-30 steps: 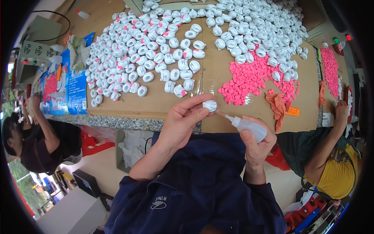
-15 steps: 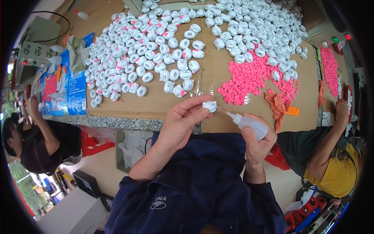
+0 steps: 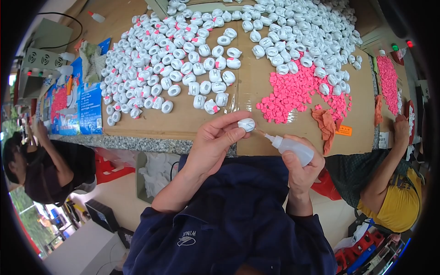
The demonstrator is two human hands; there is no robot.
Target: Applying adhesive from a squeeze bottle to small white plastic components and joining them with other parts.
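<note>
One small white piece (image 3: 246, 124) sits pinched in your left hand (image 3: 214, 145), thumb under, fingertips over, held just above the near edge of the cardboard-covered table (image 3: 192, 121). Piece is rounded, glossy white, roughly bean-shaped; same kind as the loose ones on the table. Whether it carries a pink part yet, can't tell from this angle.

Your right hand (image 3: 300, 167) is clenched round a squeeze bottle (image 3: 290, 148): translucent white body, long thin nozzle. Nozzle tip points up-left and meets the white piece, touching or just short of it.

Both hands are close together in front of your chest, over your dark blue top (image 3: 238, 215).

On the table:
- big spread of white pieces (image 3: 183, 68) on the left half, many showing a pink spot
- second heap of white pieces (image 3: 302, 32) on the far right, plain white mostly
- pile of small pink bits (image 3: 293, 91) just beyond the bottle, partly under the second heap
- orange rag (image 3: 325, 123) just right of the pink pile

Other people at both sides: one in dark clothes (image 3: 41, 169) at your left, one in a yellow top (image 3: 394, 201) at your right, with a hand up at the table edge.
</note>
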